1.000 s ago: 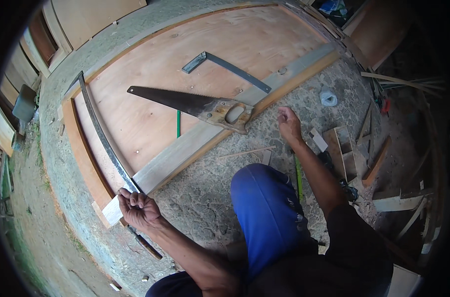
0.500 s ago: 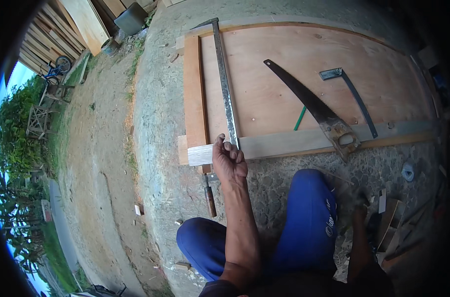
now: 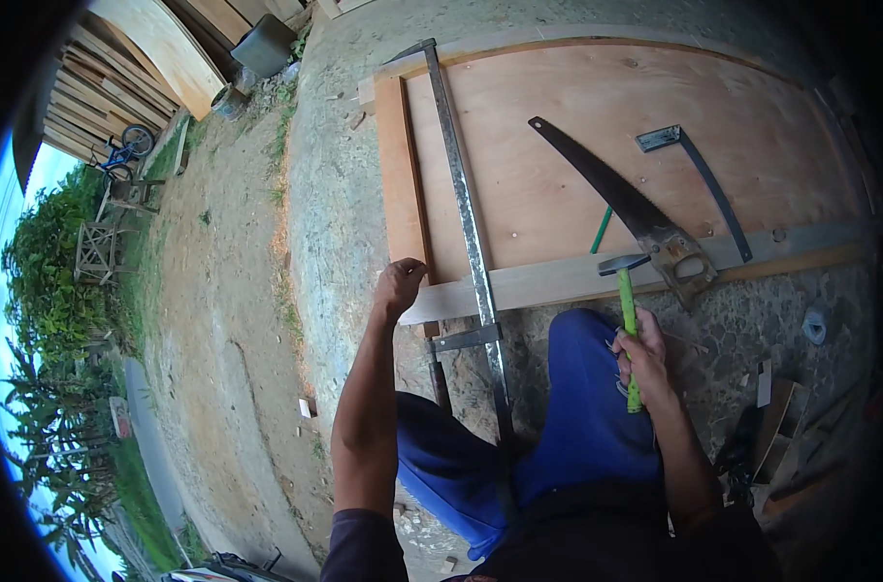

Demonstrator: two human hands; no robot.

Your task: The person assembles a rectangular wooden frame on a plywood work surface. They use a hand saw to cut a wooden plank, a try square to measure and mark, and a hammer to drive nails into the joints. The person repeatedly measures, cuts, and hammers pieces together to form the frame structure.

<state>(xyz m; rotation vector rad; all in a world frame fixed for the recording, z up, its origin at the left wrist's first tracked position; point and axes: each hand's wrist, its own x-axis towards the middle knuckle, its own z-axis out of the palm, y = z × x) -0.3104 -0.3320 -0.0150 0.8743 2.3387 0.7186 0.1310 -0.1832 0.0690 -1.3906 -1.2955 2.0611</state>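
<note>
My left hand [image 3: 400, 284] is at the near left corner of a wooden panel [image 3: 577, 145], where an upright brown strip [image 3: 403, 184] meets a pale rail [image 3: 558, 284]. Its fingers are pinched together; whatever they hold is too small to make out. In my right hand [image 3: 643, 354], above my right knee, is a hammer [image 3: 627, 310] with a bright green handle, its dark head up beside the rail. A long metal bar clamp [image 3: 461, 184] spans the panel's left end, its sliding jaw [image 3: 466, 339] and wooden handle [image 3: 441, 386] on the near side.
On the panel lie a handsaw [image 3: 621, 199], a try square [image 3: 708, 184] and a green pencil-like stick [image 3: 602, 230]. Wood offcuts [image 3: 776, 432] are piled at the right, near a small bluish-grey object [image 3: 814, 326]. A bucket [image 3: 230, 102] and leaning boards [image 3: 112, 87] stand at far left.
My left hand has left the clamp bar and moved left to the panel corner. My right hand has come up from the lower right, now holding the hammer.
</note>
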